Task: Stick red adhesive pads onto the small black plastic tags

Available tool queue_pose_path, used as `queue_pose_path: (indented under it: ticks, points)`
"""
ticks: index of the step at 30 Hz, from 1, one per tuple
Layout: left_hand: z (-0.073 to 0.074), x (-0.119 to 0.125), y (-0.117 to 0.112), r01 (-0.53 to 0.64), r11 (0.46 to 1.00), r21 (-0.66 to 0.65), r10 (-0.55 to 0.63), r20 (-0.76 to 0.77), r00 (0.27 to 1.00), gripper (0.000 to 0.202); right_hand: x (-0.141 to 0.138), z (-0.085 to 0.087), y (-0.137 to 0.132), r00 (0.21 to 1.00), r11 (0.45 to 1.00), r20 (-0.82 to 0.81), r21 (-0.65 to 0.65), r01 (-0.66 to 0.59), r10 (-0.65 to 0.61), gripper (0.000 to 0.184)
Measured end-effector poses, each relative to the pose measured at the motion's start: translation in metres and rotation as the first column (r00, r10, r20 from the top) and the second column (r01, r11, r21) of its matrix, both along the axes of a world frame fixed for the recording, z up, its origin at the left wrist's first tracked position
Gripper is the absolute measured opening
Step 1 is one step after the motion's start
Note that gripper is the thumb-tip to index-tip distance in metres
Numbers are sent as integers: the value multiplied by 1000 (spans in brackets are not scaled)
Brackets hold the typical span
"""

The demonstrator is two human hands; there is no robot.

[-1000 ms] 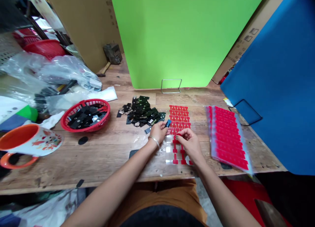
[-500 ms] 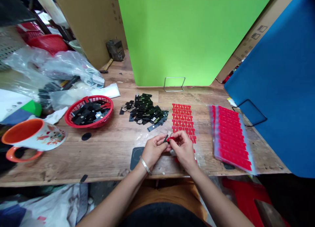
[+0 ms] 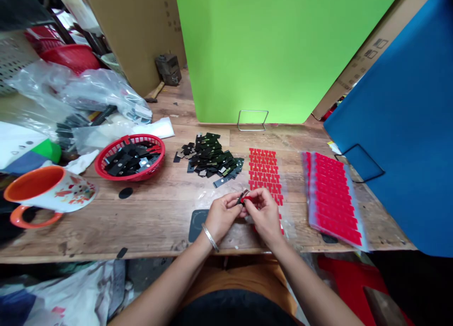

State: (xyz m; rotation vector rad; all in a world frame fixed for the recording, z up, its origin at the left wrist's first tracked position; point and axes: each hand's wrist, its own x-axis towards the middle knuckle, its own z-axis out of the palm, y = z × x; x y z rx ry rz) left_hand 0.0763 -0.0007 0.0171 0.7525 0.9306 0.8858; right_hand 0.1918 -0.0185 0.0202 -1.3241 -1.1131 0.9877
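Observation:
Both hands meet just above the front of the wooden table. My left hand pinches a small black flat piece. My right hand pinches a small red sticker against that piece. Under the hands lies a clear sheet of red T-shaped stickers. A loose pile of black pieces sits just beyond, to the left of the sheet.
A red basket of black pieces stands left of the pile. An orange and white mug lies at the far left. A stack of red sticker sheets is on the right. Green and blue boards stand behind. Plastic bags clutter the left.
My hands have drawn back from the sticker sheet toward me and come together. The right hand has lifted a red sticker off the sheet and brought it to the black piece.

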Motion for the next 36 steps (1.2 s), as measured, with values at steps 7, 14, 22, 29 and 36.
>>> queue_pose_path:
  ticks: [7,14,22,29,36]
  points:
    - [-3,0,-1,20,1000,14,-19,-16,1000,34,-1,-2,0,1000,1000,-1,-16,24,-24,11]
    - [-2,1,-1,11,1000,28,-10,-26,1000,36,-2,-1,-1,999,999,-7,-20,44,-44,13]
    - [-9,3,-1,-107,994,20,108,-80,991,33,-5,-1,-9,992,999,121,37,22,-26,10]
    - [0,2,-4,-76,997,-13,75,-67,995,32,3,2,1,929,974,317,178,138,-190,7]
    - [1,3,-6,-91,995,-33,89,-61,994,32,4,1,4,947,981,275,142,132,-167,5]
